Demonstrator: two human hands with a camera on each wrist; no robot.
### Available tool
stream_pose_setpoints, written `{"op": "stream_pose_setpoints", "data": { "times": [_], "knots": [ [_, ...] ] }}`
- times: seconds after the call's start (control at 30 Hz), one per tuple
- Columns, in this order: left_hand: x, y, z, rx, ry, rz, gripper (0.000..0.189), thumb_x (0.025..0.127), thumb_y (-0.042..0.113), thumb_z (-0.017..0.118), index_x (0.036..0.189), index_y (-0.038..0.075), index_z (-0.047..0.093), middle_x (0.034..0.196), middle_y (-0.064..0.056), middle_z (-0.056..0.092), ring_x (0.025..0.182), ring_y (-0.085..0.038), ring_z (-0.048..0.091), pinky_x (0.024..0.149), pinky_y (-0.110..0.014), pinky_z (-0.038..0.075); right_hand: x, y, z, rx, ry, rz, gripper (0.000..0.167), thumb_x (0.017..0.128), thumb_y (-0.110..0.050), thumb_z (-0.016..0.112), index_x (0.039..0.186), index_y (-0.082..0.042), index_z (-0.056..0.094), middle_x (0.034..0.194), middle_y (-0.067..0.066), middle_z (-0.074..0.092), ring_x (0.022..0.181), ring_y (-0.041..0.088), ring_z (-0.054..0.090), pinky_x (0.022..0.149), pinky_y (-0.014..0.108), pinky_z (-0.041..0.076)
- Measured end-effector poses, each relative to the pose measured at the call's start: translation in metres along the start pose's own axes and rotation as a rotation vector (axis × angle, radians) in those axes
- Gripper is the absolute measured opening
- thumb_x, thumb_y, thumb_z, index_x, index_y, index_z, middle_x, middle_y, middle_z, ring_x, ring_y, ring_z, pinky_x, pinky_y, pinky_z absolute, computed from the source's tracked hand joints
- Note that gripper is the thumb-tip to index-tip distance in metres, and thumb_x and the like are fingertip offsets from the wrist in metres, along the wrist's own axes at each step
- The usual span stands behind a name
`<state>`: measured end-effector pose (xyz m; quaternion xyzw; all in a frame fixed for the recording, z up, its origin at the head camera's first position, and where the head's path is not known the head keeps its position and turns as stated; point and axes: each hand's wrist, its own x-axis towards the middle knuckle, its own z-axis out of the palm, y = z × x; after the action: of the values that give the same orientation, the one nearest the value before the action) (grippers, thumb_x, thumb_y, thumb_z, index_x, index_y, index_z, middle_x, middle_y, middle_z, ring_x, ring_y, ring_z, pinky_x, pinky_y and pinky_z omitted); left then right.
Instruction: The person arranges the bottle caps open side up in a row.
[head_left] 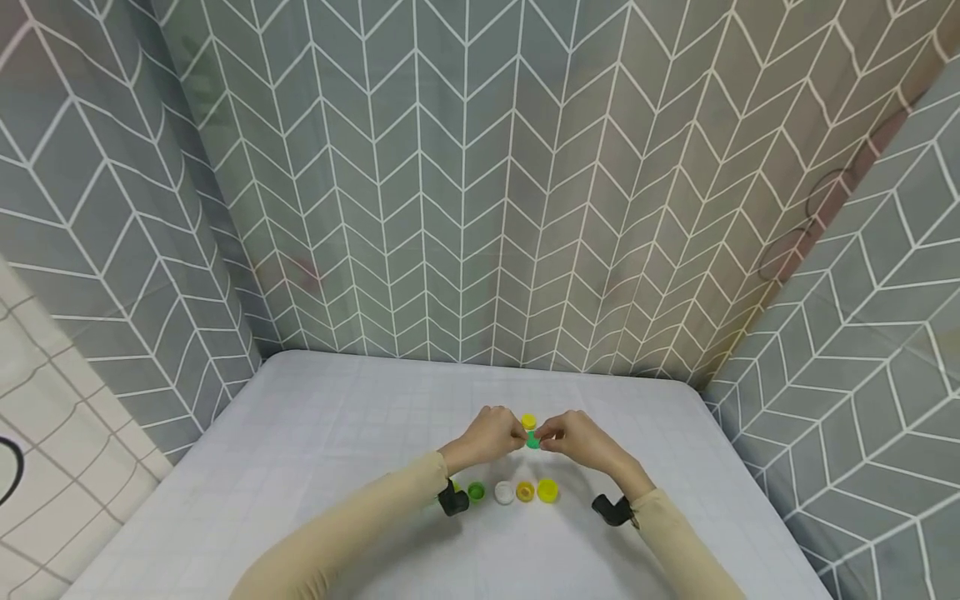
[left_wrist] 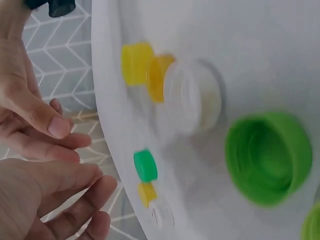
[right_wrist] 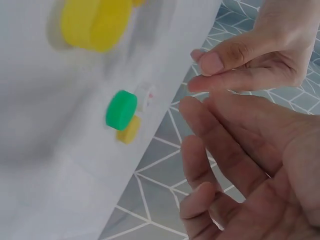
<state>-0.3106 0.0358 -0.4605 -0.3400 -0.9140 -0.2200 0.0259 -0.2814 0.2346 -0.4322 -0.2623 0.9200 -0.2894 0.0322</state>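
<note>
Above the table, my left hand (head_left: 491,435) and right hand (head_left: 573,437) face each other, fingertips close together. The left wrist view shows the left hand (left_wrist: 60,200) with loosely bent fingers and nothing held. The right hand (right_wrist: 245,165) also has relaxed fingers and holds nothing. Beyond the fingertips, a teal-green cap (right_wrist: 121,110), a small yellow cap (right_wrist: 129,130) and a white cap (right_wrist: 145,98) rest on the table. In the head view the hands partly cover the teal cap (head_left: 533,442); the small yellow one (head_left: 528,421) shows behind it.
Nearer the body runs a row of caps: a green cap (head_left: 476,492), a white cap (head_left: 504,492), an orange-yellow cap (head_left: 525,492) and a yellow cap (head_left: 548,491). A lime cap (left_wrist: 312,225) is partly cut off. White cloth covers the table (head_left: 337,417); patterned curtains (head_left: 465,208) surround it.
</note>
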Motion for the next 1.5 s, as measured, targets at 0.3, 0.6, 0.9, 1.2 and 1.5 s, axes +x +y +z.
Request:
{"op": "stream_pose_setpoints", "data": {
  "times": [0.3, 0.6, 0.9, 1.2, 1.5],
  "knots": [
    [0.007, -0.022, -0.009, -0.005, 0.114, -0.032, 0.012, 0.086, 0.014, 0.071, 0.095, 0.011, 0.078, 0.095, 0.003, 0.076, 0.094, -0.016, 0.065, 0.086, -0.039, 0.041, 0.019, 0.001, 0.000, -0.053, 0.073, -0.001, 0.020, 0.085, -0.008, 0.071, 0.105, -0.003, 0.074, 0.095, 0.006, 0.075, 0.077, 0.014, 0.062, 0.062, 0.021, 0.048],
    [0.013, -0.037, -0.004, -0.013, 0.155, -0.090, 0.015, 0.083, 0.012, 0.073, 0.098, 0.009, 0.077, 0.095, 0.002, 0.076, 0.093, -0.019, 0.061, 0.085, -0.037, 0.039, 0.036, 0.003, 0.008, -0.093, 0.078, 0.068, 0.023, 0.082, -0.009, 0.074, 0.106, -0.006, 0.074, 0.101, 0.006, 0.074, 0.080, 0.012, 0.060, 0.067, 0.025, 0.050],
    [0.020, -0.042, 0.000, -0.006, 0.133, -0.140, 0.026, 0.081, 0.015, 0.077, 0.106, 0.009, 0.075, 0.104, -0.001, 0.074, 0.096, -0.020, 0.059, 0.085, -0.037, 0.038, 0.052, 0.005, 0.015, -0.098, 0.075, 0.105, 0.032, 0.079, -0.006, 0.077, 0.110, -0.001, 0.071, 0.101, 0.013, 0.073, 0.083, 0.023, 0.067, 0.075, 0.037, 0.054],
    [0.025, -0.047, 0.012, 0.039, 0.102, -0.150, 0.027, 0.081, 0.021, 0.078, 0.107, 0.014, 0.075, 0.102, 0.001, 0.075, 0.089, -0.016, 0.058, 0.082, -0.036, 0.037, 0.064, 0.015, 0.032, -0.121, 0.031, 0.116, 0.036, 0.079, -0.006, 0.077, 0.114, 0.000, 0.069, 0.105, 0.015, 0.072, 0.102, 0.032, 0.062, 0.093, 0.047, 0.048],
    [0.026, -0.049, 0.018, 0.100, 0.085, -0.139, 0.022, 0.076, 0.017, 0.081, 0.097, 0.017, 0.078, 0.098, 0.003, 0.075, 0.086, -0.015, 0.058, 0.083, -0.039, 0.041, 0.071, 0.018, 0.039, -0.146, 0.050, 0.128, 0.028, 0.077, -0.008, 0.078, 0.104, -0.004, 0.074, 0.105, 0.009, 0.073, 0.094, 0.022, 0.052, 0.091, 0.044, 0.046]
  ]
}}
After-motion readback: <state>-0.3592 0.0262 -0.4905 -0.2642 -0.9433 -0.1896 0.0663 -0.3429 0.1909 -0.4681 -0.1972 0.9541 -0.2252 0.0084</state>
